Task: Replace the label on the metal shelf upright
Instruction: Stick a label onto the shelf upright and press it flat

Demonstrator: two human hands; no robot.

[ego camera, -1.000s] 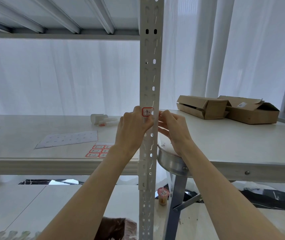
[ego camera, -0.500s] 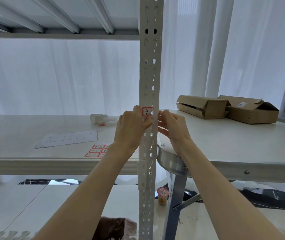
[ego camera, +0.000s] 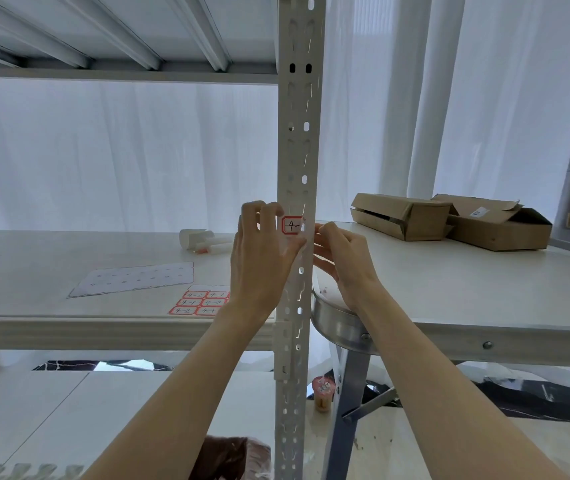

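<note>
Label [ego camera: 291, 225], red-edged and marked "4-", sits on the upright [ego camera: 298, 150] between both hands. Left hand [ego camera: 263, 252] has fingers spread; right hand [ego camera: 343, 255], grip unclear. Careless pressing could leave it crooked or creased over the slots.

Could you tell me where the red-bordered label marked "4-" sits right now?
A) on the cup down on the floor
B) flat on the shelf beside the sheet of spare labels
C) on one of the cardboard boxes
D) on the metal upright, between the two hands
D: the label is on the upright, with the left hand and right hand on either side of it.
</note>
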